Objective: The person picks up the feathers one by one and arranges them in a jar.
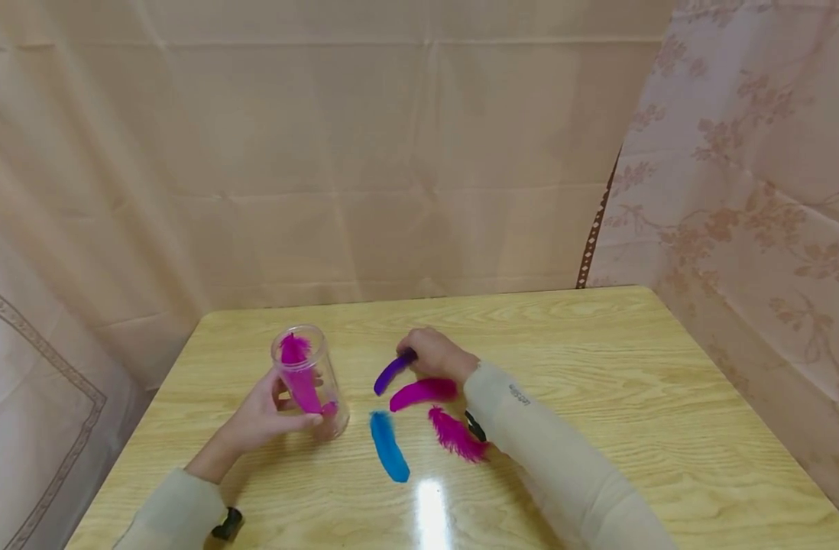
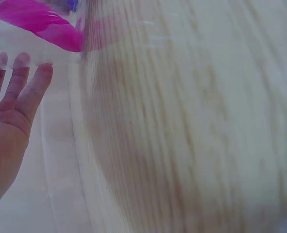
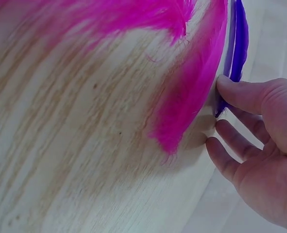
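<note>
My left hand (image 1: pixel 257 418) grips a clear plastic jar (image 1: pixel 338 409) at the left of the table, thumb in front and fingers around the far side. Inside the upright, slightly tilted jar stands a pink feather (image 1: pixel 301 388), with a small pink piece near the bottom. Toward the table's middle, my right hand (image 1: pixel 435 355) pinches a purple feather (image 1: pixel 390 374) by one end, between thumb and fingers in the right wrist view. Just below it lie a smooth magenta feather (image 1: pixel 422 392) and a fluffy magenta feather (image 1: pixel 454 435). A blue feather (image 1: pixel 390 449) rests between the jar and these.
The wooden table (image 1: pixel 571 359) has a light, grained top. Behind it hangs a beige cloth (image 1: pixel 392 153), and a floral curtain (image 1: pixel 749 191) borders the right side. Dark straps circle both sleeves near the wrists.
</note>
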Tool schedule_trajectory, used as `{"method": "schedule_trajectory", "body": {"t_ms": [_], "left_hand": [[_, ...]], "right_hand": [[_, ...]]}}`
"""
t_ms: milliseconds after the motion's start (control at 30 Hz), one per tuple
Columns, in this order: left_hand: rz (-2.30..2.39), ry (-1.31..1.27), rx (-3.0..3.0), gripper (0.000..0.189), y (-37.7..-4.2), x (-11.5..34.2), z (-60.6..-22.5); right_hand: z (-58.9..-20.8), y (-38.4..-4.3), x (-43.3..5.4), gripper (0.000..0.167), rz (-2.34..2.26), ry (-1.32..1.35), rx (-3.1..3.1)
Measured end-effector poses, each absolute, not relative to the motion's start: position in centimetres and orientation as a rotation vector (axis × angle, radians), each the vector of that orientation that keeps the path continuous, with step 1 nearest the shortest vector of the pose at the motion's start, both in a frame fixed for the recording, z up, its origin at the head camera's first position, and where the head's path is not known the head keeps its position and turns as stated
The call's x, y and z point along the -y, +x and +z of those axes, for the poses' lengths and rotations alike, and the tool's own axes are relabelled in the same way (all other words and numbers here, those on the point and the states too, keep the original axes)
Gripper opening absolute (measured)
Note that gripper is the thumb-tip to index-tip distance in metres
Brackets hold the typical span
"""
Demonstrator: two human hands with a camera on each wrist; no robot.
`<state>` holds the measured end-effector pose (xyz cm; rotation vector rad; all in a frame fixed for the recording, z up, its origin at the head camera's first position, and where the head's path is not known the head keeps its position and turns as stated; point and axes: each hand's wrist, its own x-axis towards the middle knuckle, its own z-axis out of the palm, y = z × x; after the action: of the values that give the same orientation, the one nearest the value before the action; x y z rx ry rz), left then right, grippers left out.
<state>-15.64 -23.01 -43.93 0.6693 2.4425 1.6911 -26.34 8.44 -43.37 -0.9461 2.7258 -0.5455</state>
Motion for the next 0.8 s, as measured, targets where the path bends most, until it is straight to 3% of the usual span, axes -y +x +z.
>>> {"method": "schedule_trajectory", "body": {"t_ms": [800], "left_hand": [[1.672,0.631,-2.456,0.087,-15.51,22.97,-43.79]], "right_hand": [[-43.13,-25.72,-8.46,0.015,-0.508,-0.927,-2.75]]}}
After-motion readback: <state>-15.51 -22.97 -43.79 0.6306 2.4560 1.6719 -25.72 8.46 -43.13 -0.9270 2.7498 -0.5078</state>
